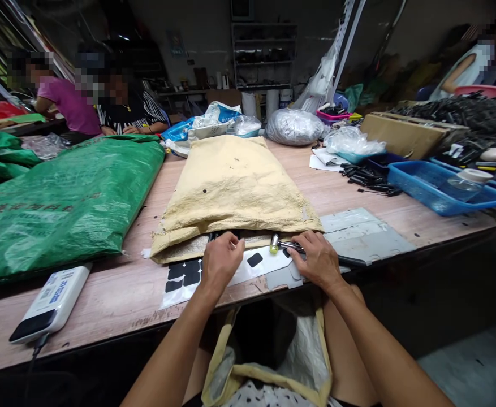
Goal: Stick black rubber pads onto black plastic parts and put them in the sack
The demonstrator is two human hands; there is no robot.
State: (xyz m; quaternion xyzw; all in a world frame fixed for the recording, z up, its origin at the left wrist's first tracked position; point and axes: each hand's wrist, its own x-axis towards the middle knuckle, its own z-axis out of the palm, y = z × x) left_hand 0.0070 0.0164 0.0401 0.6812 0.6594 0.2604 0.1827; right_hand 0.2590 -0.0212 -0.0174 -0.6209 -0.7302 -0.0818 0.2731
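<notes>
A yellow woven sack (239, 186) lies on the table with its near edge by both hands. My left hand (223, 255) is closed at that edge, and what it pinches, if anything, is too small to name. My right hand (316, 257) is closed round the dark handle of a small hammer (274, 244), whose head has a yellowish face turned down. Beneath the hands lies a white sheet with black stickers (255, 259), more of them near my left wrist. A grey flat board (358, 234) lies right of my right hand.
At left are a green sack (65, 203) and a white power bank (55, 302) with a cable. A blue tray (443, 186) and black parts (370, 178) lie at right. An open sack (324, 362) hangs below the table edge. People sit across and at far right.
</notes>
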